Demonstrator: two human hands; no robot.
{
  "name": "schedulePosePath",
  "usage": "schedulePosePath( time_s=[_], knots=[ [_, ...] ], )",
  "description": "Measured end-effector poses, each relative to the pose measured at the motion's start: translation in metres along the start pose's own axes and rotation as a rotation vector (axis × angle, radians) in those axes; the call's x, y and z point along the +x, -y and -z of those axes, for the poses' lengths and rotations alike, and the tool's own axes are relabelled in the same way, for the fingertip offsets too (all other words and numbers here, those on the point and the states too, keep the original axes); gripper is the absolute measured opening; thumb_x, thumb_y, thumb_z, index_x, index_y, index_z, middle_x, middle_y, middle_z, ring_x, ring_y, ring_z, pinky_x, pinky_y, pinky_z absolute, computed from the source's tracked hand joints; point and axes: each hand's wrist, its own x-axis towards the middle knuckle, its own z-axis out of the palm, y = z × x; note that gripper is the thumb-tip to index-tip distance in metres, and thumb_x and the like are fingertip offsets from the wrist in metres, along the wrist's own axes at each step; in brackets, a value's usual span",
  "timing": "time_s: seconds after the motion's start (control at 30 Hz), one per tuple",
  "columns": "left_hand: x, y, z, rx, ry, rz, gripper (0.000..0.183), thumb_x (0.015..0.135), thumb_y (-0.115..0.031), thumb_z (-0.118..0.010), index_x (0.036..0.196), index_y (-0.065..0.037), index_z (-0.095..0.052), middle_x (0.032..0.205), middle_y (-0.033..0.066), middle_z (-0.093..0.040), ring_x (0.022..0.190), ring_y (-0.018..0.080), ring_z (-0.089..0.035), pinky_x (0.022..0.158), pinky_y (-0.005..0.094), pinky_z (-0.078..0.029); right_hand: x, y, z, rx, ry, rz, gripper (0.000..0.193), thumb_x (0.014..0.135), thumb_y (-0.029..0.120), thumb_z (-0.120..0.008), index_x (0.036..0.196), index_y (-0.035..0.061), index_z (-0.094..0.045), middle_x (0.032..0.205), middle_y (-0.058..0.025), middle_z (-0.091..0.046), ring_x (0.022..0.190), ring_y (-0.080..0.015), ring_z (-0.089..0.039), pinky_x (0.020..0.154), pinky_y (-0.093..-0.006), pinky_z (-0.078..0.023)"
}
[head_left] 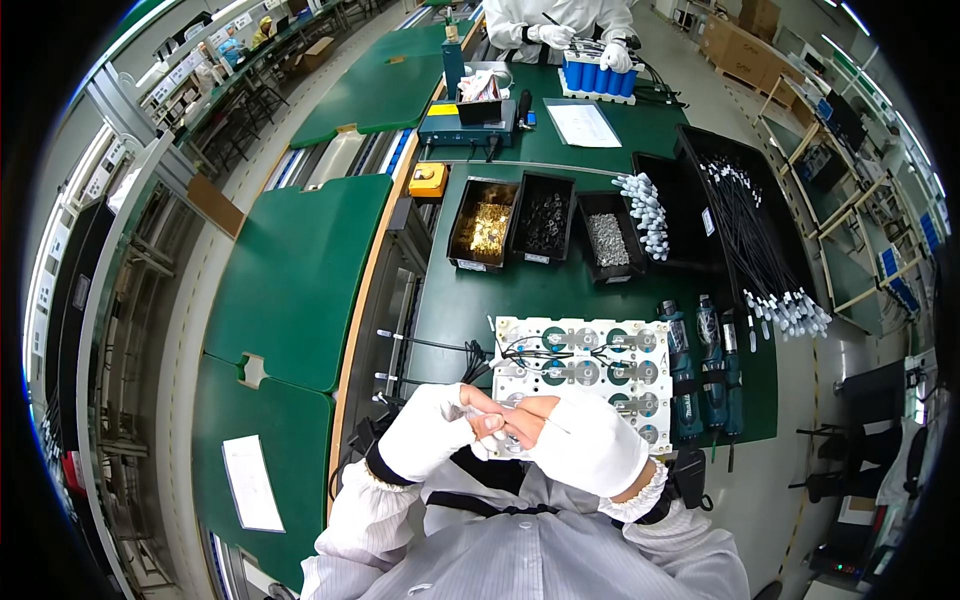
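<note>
Close in front of my body, my left hand (440, 428) and my right hand (580, 440) meet at the fingertips. Both wear white gloves that leave the fingers bare. The fingers are closed together; whatever is between them is too small or hidden to make out. Just beyond and partly beneath my hands lies a white battery module (513, 386) with rows of round cell ends and metal strips. Thin black cables (462, 347) run across its upper part and off its left side. My hands cover its near left corner.
Right of the module lie several teal power screwdrivers (684, 370). Beyond it stand black bins of brass-coloured parts (489, 232), dark parts (546, 218) and silver parts (608, 240). A long black tray holds cables (745, 230). Across the bench, a co-worker handles a blue-celled module (597, 78).
</note>
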Motion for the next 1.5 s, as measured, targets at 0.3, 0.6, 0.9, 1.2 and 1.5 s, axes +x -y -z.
schedulePosePath(
  time_s=[0.3,0.6,0.9,1.2,1.5],
  knots=[
    [0.025,0.019,0.004,0.891,-0.397,-0.643,0.021,0.089,0.002,-0.073,0.108,-0.007,-0.073,0.085,0.0079,-0.073,0.069,0.0196,-0.069,0.064,0.0310,-0.054,-0.005,-0.006,-0.001,0.036,-0.143,-0.533,0.015,0.082,0.007,-0.075,0.096,0.0054,-0.069,0.093,-0.0129,-0.070,0.085,-0.0317,-0.069,0.074,-0.0413,-0.055],
    [0.062,0.009,-0.001,1.323,-0.049,-0.580,0.022,0.090,-0.010,-0.065,0.111,-0.011,-0.067,0.090,0.0140,-0.065,0.086,0.0339,-0.067,0.075,0.0425,-0.054,-0.007,-0.014,-0.025,-0.128,-0.041,-0.563,0.009,0.090,0.009,-0.065,0.097,0.0036,-0.063,0.085,-0.0151,-0.065,0.078,-0.0367,-0.065,0.071,-0.0468,-0.051],
    [0.066,-0.003,-0.012,1.235,0.150,-0.403,0.023,0.103,-0.018,-0.048,0.104,-0.001,-0.063,0.100,0.0201,-0.063,0.094,0.0358,-0.065,0.084,0.0440,-0.053,0.000,-0.015,-0.017,0.356,0.019,-0.805,0.010,0.093,0.005,-0.063,0.102,0.0016,-0.063,0.084,-0.0163,-0.069,0.076,-0.0286,-0.070,0.072,-0.0371,-0.055],
    [0.077,0.009,-0.011,1.144,0.086,-0.537,0.017,0.097,-0.012,-0.053,0.100,0.002,-0.061,0.098,0.0175,-0.063,0.094,0.0346,-0.064,0.082,0.0436,-0.053,-0.013,-0.019,-0.018,-0.155,0.052,-0.664,0.007,0.088,0.009,-0.069,0.095,0.0054,-0.070,0.089,-0.0120,-0.067,0.081,-0.0323,-0.068,0.074,-0.0406,-0.055],
    [0.091,0.034,0.001,0.844,0.031,-0.527,0.012,0.093,-0.007,-0.056,0.103,0.000,-0.062,0.097,0.0182,-0.063,0.092,0.0344,-0.064,0.079,0.0413,-0.053,-0.003,-0.015,-0.029,0.029,-0.067,-0.720,0.007,0.089,0.008,-0.068,0.095,0.0037,-0.067,0.086,-0.0142,-0.064,0.078,-0.0331,-0.066,0.072,-0.0412,-0.053]
  ],
)
